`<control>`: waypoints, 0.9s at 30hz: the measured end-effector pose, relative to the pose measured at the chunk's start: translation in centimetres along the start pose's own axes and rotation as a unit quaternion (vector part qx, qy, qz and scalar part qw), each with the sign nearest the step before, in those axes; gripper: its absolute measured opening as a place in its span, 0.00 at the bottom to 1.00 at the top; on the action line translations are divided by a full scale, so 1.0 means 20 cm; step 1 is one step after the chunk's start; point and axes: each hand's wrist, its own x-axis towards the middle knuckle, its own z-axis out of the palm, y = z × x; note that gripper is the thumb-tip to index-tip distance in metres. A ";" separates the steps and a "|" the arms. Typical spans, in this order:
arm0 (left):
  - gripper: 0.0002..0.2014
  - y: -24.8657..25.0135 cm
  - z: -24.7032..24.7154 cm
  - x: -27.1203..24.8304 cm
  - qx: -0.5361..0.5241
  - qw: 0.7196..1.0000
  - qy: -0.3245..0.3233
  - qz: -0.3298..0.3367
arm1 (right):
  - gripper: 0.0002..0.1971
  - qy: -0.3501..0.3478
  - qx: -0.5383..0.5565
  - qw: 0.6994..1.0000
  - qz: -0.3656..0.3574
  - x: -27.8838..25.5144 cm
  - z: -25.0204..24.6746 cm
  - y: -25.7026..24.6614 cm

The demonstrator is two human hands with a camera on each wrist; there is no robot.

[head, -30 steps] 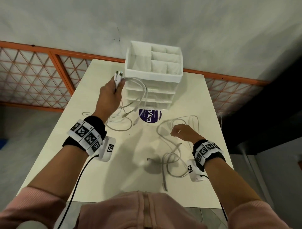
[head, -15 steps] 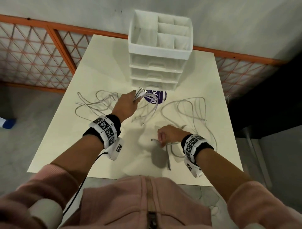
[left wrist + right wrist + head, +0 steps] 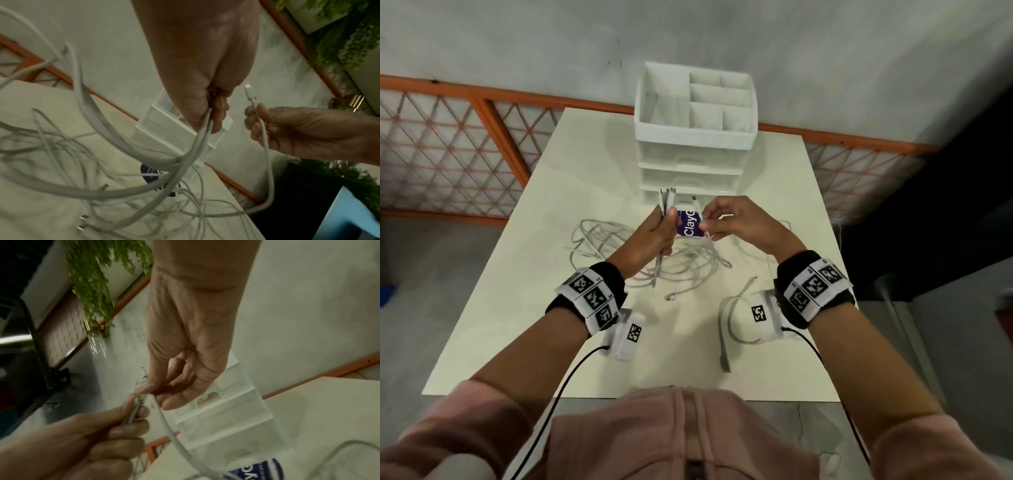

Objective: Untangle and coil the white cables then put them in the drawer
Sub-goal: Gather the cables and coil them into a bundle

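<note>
While raised over worktop (image 3: 517, 281), left hand (image 3: 654, 236) gripping bundled white cables (image 3: 664, 202), right hand (image 3: 736, 222) pinching single cable end (image 3: 695, 205), drawer unit (image 3: 695, 137) behind, all drawers closed

Cream counter (image 3: 524, 308) bearing a round purple sticker (image 3: 690, 224); orange lattice railing (image 3: 448, 150) behind; green foliage (image 3: 92, 280) beyond grey wall (image 3: 517, 44).
</note>
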 end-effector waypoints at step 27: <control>0.07 0.21 -0.04 0.00 0.028 0.983 0.124 0.135 | 0.18 0.065 -0.230 0.970 0.052 -0.11 -0.21 0.20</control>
